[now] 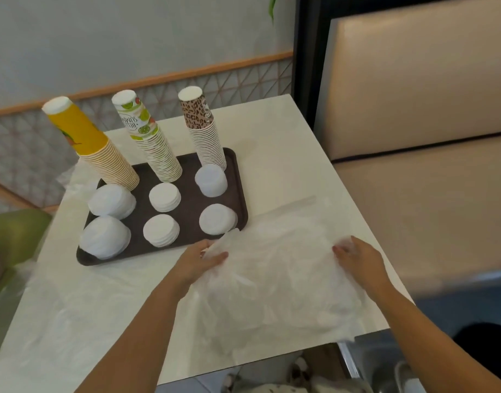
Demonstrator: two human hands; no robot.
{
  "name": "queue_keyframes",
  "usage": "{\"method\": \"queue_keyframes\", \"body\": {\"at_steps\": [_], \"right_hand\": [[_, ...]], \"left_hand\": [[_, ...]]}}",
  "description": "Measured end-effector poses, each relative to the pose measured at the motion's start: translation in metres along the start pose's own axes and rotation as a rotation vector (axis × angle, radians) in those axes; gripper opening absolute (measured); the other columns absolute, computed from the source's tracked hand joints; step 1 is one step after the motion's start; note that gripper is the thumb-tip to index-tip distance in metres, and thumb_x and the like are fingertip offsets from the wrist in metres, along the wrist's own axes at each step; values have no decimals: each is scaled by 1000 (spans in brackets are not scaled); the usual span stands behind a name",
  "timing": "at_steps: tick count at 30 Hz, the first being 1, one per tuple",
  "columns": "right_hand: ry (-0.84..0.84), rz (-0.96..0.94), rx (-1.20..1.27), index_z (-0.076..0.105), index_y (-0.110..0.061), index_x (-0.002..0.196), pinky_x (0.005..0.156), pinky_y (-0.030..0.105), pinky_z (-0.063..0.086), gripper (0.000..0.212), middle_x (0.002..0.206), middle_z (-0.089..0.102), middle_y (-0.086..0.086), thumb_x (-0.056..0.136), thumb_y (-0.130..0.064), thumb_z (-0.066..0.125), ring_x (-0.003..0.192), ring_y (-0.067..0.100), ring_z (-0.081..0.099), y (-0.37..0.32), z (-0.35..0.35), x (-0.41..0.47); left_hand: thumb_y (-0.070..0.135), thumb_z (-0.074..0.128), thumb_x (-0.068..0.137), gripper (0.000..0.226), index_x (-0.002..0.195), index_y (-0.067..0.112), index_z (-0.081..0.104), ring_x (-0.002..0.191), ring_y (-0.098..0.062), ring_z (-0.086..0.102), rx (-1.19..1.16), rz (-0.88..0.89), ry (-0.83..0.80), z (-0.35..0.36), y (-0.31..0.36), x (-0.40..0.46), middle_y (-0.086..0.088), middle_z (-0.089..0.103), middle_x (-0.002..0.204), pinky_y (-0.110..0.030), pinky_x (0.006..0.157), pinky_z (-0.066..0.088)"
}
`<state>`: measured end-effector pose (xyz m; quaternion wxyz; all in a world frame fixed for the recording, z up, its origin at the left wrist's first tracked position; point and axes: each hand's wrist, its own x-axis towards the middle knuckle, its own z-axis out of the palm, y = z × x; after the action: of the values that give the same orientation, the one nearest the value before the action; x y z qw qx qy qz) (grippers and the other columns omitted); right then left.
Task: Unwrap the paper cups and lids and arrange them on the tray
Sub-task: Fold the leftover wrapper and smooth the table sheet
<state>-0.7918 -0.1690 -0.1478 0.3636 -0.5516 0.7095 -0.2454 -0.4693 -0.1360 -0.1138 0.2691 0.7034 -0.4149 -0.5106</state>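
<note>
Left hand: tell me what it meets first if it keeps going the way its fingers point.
The left hand points right, across the crumpled clear plastic wrap it already pinches. Going straight on, it would probably meet only more wrap, then the right hand at the far edge, though depth is uncertain.

Around the white table (272, 143)

Behind the table runs a pale wall with a wooden rail (141, 80) over a lattice panel (22, 143); right of the table stands a beige padded bench (422, 114) — left of it, a green seat (14, 234) — with a leaf (272, 7) above.
</note>
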Motion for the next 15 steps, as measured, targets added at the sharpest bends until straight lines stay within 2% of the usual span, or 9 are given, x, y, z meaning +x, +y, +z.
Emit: {"method": "queue_keyframes", "body": {"at_steps": [2, 4, 5, 8, 10, 13, 15], "right_hand": [[72, -70, -57, 64, -1, 97, 68, 20, 31, 22, 88, 65, 10, 93, -22, 59, 95, 33, 61, 1, 3, 4], [146, -112, -57, 62, -1, 85, 57, 22, 27, 18, 72, 59, 7, 92, -17, 58, 76, 29, 59, 0, 6, 10], [170, -132, -33, 62, -3, 84, 57, 22, 30, 15, 72, 60, 6, 92, -14, 57, 72, 26, 56, -1, 7, 13], [202, -196, 6, 66, -10, 89, 61, 9, 36, 13, 77, 63, 2, 92, -8, 54, 69, 18, 53, -9, 10, 20], [208, -201, -18, 67, -14, 92, 58, 12, 36, 16, 76, 62, 0, 93, -8, 52, 67, 16, 52, -10, 12, 26], [187, -174, -57, 68, -12, 98, 58, 22, 28, 19, 80, 62, 2, 96, -13, 49, 78, 24, 58, -9, 17, 34], [207, -199, -106, 67, -8, 104, 68, 20, 30, 23, 98, 62, 9, 98, -15, 47, 93, 28, 58, -10, 19, 36]], "left_hand": [[28, 61, 90, 17, 89, 10, 62, 64, -18, 55, 34, 54, 226, 9, -3, 2, -7, 62, 76, -28, 62, 44], [28, 54, 94, 22, 87, 7, 59, 66, -20, 50, 43, 99, 434, 12, -9, 3, -11, 59, 77, -30, 62, 40], [27, 51, 96, 23, 87, 6, 58, 68, -21, 49, 43, 111, 502, 12, -12, 3, -12, 58, 77, -31, 63, 39], [27, 45, 98, 25, 79, 14, 55, 69, -23, 50, -7, 89, 606, 9, -23, 4, -8, 55, 74, -35, 67, 42], [31, 43, 99, 28, 81, 15, 57, 68, -24, 53, -47, 41, 640, 6, -31, 5, -4, 55, 71, -34, 68, 43], [35, 44, 98, 29, 82, 14, 56, 69, -23, 52, -114, -16, 649, 5, -38, 6, -2, 54, 70, -35, 69, 42], [41, 49, 95, 27, 90, 15, 54, 73, -19, 52, -196, -44, 631, 5, -38, 4, 0, 56, 78, -35, 74, 44]]}}
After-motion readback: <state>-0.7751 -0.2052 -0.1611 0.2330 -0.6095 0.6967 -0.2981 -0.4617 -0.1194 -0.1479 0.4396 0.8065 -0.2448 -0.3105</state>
